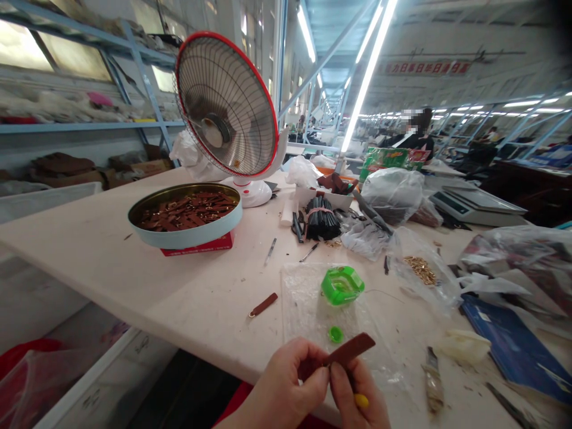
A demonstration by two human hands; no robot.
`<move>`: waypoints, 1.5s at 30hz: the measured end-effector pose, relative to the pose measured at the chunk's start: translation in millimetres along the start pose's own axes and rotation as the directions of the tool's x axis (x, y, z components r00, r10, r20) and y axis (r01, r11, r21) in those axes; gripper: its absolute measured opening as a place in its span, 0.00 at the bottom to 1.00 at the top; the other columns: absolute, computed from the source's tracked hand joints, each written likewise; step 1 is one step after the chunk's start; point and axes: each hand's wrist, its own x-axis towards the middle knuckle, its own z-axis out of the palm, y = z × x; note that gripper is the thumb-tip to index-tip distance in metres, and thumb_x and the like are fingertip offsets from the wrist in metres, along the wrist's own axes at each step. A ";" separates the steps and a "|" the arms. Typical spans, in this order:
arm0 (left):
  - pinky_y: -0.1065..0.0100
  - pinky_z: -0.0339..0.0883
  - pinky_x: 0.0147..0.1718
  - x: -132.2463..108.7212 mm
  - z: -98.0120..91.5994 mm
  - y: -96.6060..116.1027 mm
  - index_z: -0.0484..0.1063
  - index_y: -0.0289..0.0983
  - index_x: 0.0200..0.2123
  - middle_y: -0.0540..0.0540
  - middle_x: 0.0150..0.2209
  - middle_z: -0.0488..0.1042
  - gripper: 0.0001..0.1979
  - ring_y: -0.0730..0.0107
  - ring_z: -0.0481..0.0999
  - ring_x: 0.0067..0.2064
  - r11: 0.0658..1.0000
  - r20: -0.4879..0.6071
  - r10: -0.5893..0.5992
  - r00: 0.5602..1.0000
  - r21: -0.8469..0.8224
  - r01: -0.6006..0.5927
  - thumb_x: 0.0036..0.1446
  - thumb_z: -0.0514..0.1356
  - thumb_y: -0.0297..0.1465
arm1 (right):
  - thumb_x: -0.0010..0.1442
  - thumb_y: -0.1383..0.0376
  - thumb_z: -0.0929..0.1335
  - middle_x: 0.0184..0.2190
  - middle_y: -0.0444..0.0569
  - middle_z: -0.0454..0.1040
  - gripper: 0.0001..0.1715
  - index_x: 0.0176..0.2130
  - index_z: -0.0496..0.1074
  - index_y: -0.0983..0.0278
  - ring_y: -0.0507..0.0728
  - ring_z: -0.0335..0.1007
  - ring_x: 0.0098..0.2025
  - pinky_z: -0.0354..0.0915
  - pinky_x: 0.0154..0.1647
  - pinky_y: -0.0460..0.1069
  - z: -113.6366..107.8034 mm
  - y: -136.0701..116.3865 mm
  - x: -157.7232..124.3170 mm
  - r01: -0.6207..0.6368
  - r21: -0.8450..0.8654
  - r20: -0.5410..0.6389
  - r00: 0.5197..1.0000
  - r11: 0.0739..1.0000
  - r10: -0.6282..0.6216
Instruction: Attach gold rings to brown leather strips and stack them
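Head view: both hands meet just over the near edge of the tabletop [210,310], pinching one leather strip [351,348] between them. The left hand [286,384] presses thumb and forefinger on its lower end, and the right hand [357,390] nips the same end from the other side, with something small and yellow [361,400] tucked under its fingers. The strip's free end juts up and to the right, unsupported. It looks light, thin and pliant yet firm enough to hold its line, so a fingertip pinch near one end should do. Just beyond lie a green cap [335,334] and a green dish [342,285] on a plastic sheet [308,310]. A second strip [263,304] lies to the left.
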 end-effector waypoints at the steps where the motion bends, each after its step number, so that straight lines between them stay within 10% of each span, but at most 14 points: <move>1: 0.74 0.56 0.26 -0.9 -1.3 1.6 0.69 0.32 0.30 0.50 0.25 0.68 0.07 0.75 0.63 0.27 0.999 0.019 0.001 1.000 0.040 -0.002 0.51 0.55 0.30 | 0.51 0.49 0.69 0.24 0.45 0.73 0.18 0.30 0.73 0.60 0.57 0.67 0.29 0.61 0.30 0.47 0.1 0.0 1.1 0.017 -0.029 0.003 1.000 0.999 -0.017; 7: 0.74 0.52 0.23 0.8 -4.2 5.8 0.67 0.35 0.27 0.53 0.22 0.64 0.07 0.76 0.60 0.25 0.966 0.013 0.013 1.000 0.257 -0.016 0.53 0.52 0.30 | 0.51 0.48 0.68 0.23 0.44 0.72 0.19 0.30 0.72 0.61 0.57 0.66 0.29 0.61 0.30 0.48 3.0 -0.4 6.9 -0.049 0.000 0.062 0.997 0.999 0.049; 20: 0.73 0.53 0.25 14.9 -4.2 -12.8 0.62 0.35 0.26 0.54 0.22 0.62 0.06 0.76 0.60 0.25 0.995 0.061 -0.057 0.996 -0.077 0.062 0.52 0.54 0.31 | 0.54 0.47 0.65 0.17 0.39 0.60 0.20 0.28 0.69 0.61 0.51 0.53 0.20 0.54 0.21 0.46 -9.5 4.9 24.5 -0.117 -0.043 0.209 0.970 0.992 0.123; 30: 0.71 0.57 0.25 39.4 -6.3 -22.7 0.59 0.37 0.23 0.53 0.20 0.62 0.05 0.74 0.61 0.24 0.986 -0.032 -0.151 0.988 -0.078 0.148 0.47 0.52 0.31 | 0.60 0.47 0.59 0.25 0.45 0.69 0.23 0.31 0.68 0.61 0.57 0.63 0.31 0.59 0.31 0.49 -57.1 34.2 75.4 0.005 -0.198 -0.138 0.990 0.980 -0.033; 45: 0.71 0.56 0.24 46.3 -8.8 -31.9 0.58 0.37 0.22 0.53 0.19 0.62 0.06 0.75 0.62 0.23 0.984 -0.099 -0.176 0.979 -0.023 0.175 0.46 0.51 0.32 | 0.55 0.43 0.61 0.21 0.44 0.68 0.26 0.28 0.69 0.63 0.55 0.60 0.25 0.58 0.26 0.49 -55.8 69.0 87.0 -0.020 -0.125 -0.146 0.989 0.992 0.002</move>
